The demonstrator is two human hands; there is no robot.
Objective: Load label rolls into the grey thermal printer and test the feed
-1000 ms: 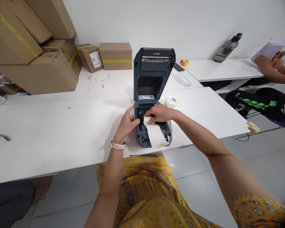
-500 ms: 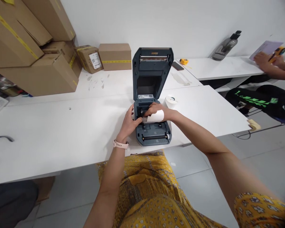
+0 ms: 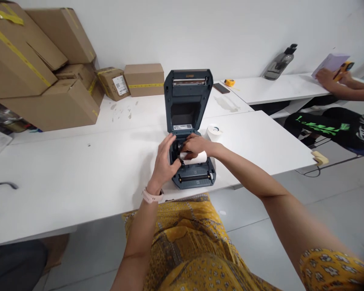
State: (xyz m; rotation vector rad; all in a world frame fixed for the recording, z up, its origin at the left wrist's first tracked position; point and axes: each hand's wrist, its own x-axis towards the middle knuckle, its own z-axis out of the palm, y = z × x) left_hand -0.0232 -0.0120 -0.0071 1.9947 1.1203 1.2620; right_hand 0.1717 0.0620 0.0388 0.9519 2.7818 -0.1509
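A dark label printer (image 3: 171, 171) stands on the white table with its lid (image 3: 186, 91) raised. My right hand (image 3: 197, 144) reaches into its bay from the right, with bent fingers on a white label roll (image 3: 198, 157). The fingertips and part of the roll's left end are hidden. My left hand (image 3: 164, 161) lies along the printer's left side, fingers spread, with the thumb over the edge near the roll's left end. A black roller (image 3: 195, 178) shows at the front of the bay. Behind my right wrist sits another white roll (image 3: 214, 131).
Cardboard boxes (image 3: 57, 105) are stacked at the back left. A phone (image 3: 221, 88) and yellow tape measure (image 3: 229, 82) lie behind the printer. A spray bottle (image 3: 280, 62) leans against the wall. At far right, another person's hands (image 3: 329, 79) hold a purple box (image 3: 330, 64).
My right fingers have shifted over the label roll, which sits slightly lower in the bay. My left thumb has moved down a little and its fingers lie higher along the side. The camera view has tilted slightly.
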